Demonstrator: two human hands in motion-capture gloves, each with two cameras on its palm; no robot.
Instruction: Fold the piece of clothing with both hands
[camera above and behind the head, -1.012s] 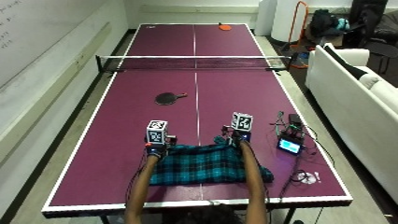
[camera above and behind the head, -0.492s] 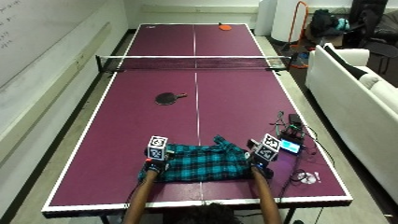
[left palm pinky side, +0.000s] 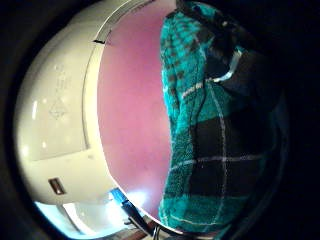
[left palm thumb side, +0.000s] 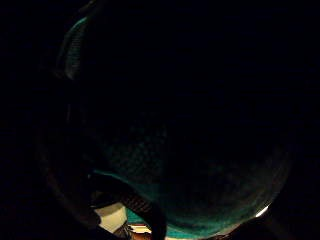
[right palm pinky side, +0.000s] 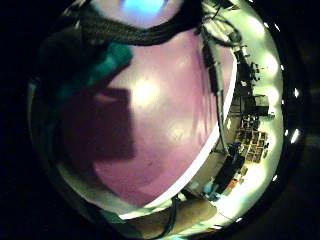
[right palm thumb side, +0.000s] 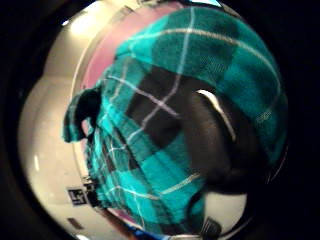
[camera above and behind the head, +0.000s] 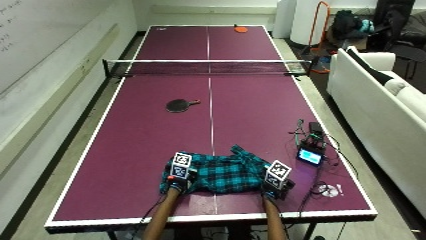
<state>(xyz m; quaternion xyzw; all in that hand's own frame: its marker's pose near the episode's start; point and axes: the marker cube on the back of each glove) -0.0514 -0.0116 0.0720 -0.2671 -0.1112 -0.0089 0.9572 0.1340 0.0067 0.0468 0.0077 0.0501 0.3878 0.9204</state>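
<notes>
Both hands, left hand (camera above and behind the head: 174, 182) and right hand (camera above and behind the head: 276, 187), have drawn the plaid shirt (camera above and behind the head: 223, 172) back toward the desk (camera above and behind the head: 133, 150) edge, each grip pinching cloth, fold under way.

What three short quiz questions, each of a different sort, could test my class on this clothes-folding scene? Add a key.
1. True or false: the black paddle lies on the far side of the net.
2. The plaid garment lies near which table edge? A) the person's B) the far one C) beside the net
3. Fill in: the left hand and right hand are at opposite ____ of the garment.

Key: 1 false; 2 A; 3 ends.
</notes>
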